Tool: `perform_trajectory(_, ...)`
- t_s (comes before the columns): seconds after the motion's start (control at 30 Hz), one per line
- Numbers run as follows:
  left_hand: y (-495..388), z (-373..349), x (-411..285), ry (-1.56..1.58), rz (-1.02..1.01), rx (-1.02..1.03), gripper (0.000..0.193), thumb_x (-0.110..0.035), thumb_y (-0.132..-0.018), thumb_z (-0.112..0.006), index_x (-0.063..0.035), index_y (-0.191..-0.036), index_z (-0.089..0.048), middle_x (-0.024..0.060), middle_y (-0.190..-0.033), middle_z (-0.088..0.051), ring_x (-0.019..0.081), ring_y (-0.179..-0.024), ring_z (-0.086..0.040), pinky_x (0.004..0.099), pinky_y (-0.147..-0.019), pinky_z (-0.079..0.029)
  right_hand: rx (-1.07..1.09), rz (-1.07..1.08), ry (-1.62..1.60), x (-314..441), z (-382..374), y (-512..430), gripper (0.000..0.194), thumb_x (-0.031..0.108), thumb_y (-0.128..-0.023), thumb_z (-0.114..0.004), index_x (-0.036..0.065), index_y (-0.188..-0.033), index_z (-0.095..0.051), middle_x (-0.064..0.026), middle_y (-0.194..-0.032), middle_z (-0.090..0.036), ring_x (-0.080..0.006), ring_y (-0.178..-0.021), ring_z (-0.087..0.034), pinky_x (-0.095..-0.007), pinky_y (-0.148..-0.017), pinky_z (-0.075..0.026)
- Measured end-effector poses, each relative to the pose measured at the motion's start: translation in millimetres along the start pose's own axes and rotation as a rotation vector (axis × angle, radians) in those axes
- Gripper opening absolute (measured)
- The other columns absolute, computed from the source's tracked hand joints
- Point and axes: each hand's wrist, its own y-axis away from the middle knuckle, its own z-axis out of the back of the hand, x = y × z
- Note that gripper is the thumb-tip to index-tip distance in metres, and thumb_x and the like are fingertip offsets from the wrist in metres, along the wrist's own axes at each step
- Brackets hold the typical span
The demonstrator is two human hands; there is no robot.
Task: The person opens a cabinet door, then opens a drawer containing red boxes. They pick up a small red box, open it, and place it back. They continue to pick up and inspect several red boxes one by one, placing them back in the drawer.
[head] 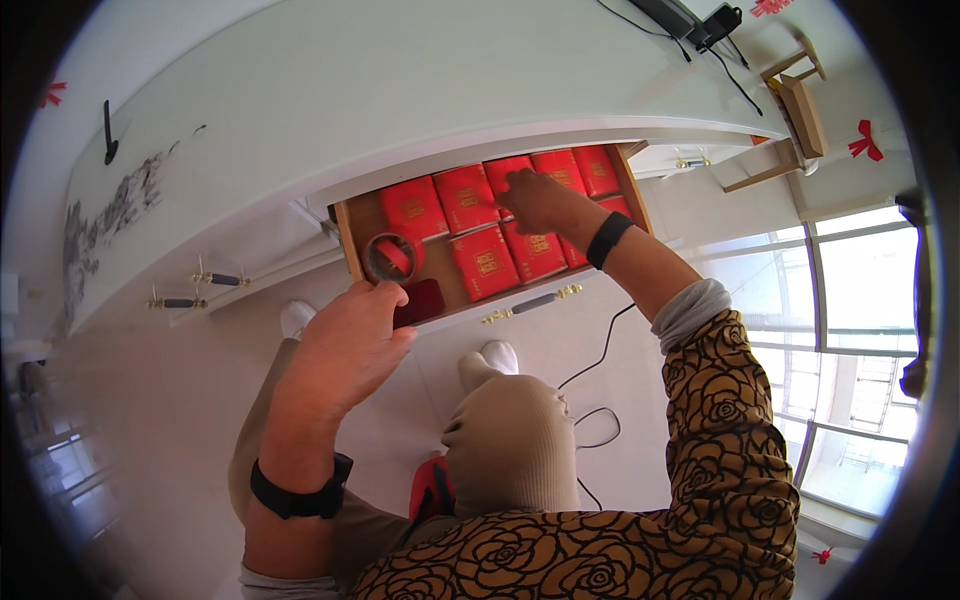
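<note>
A wooden-sided drawer stands pulled out before me. Two rows of soft red packets with gold double-happiness emblems lie in it. My right hand reaches over the back row, fingers bent down onto the packets; its fingertips are partly hidden, so a grip cannot be made out. At the drawer's front left corner is my left hand, thumb and forefinger apart, nothing visible between them. Beside those fingers lies a dark red flat case. Behind it sits a roll of tape with a small red piece inside its ring.
Above the drawer runs a pale cabinet top with a black device and cables at the far right. Gold-and-grey handles jut from the fronts. A black cable trails across the floor by my knee. A wooden chair stands right.
</note>
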Motion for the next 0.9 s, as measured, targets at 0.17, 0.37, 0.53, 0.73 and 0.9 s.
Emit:
perform_trajectory(0.17, 0.8, 1.4, -0.2, -0.019, 0.011, 0.022, 0.039, -0.026, -0.084, -0.062, -0.005, -0.118, -0.06, 0.0179, -0.114, -0.062, 0.0356, -0.106, -0.059, 0.0418, -0.092, -0.047, -0.01, -0.019, 0.02, 0.3, -2.8, 0.9, 0.039, 0.02, -0.077, -0.075, 0.015, -0.116, -0.068, -0.0121, -0.115, -0.059, -0.035, -0.107, -0.059, -0.0471, -0.087, -0.055)
perform_trajectory(0.37, 0.2, -0.3, 1.2, -0.046, -0.009, 0.041, 0.038, -0.025, -0.086, -0.062, -0.0051, -0.118, -0.06, 0.0176, -0.116, -0.062, 0.0354, -0.108, -0.059, 0.042, -0.093, -0.047, -0.087, 0.005, -0.135, 2.3, 1.0, 0.0, 0.043, 0.017, -0.077, -0.074, 0.013, -0.119, -0.066, -0.0135, -0.117, -0.059, -0.0361, -0.109, -0.058, -0.0481, -0.09, -0.053)
perform_trajectory(0.53, -1.4, -3.0, -1.5, -0.055, -0.031, 0.058, 0.037, -0.024, -0.087, -0.062, -0.0033, -0.118, -0.06, 0.0175, -0.118, -0.061, 0.0354, -0.109, -0.059, 0.0421, -0.094, -0.047, -0.075, 0.065, -0.161, 24.2, 14.5, -19.1, 0.046, 0.017, -0.077, -0.074, 0.013, -0.122, -0.063, -0.0155, -0.12, -0.058, -0.0367, -0.115, -0.055, -0.0501, -0.091, -0.052)
perform_trajectory(0.73, 0.9, 0.6, -6.2, -0.09, 0.014, 0.097, 0.037, -0.023, -0.088, -0.062, -0.0029, -0.119, -0.059, 0.0175, -0.12, -0.061, 0.0351, -0.11, -0.058, 0.0415, -0.095, -0.048, 0.024, 0.104, -0.098, 47.0, 16.2, -35.4, 0.06, 0.016, -0.077, -0.075, 0.02, -0.134, -0.057, -0.0173, -0.126, -0.054, -0.0391, -0.116, -0.054, -0.0499, -0.09, -0.053)
perform_trajectory(0.9, 1.2, 1.5, -8.0, -0.102, 0.002, 0.088, 0.036, -0.023, -0.089, -0.062, -0.0029, -0.118, -0.059, 0.0176, -0.12, -0.061, 0.0353, -0.111, -0.058, 0.0417, -0.095, -0.048, 0.023, 0.114, -0.058, 51.9, 13.9, -38.6, 0.063, 0.018, -0.076, -0.076, 0.021, -0.136, -0.056, -0.0171, -0.125, -0.054, -0.0402, -0.113, -0.056, -0.0488, -0.087, -0.055)
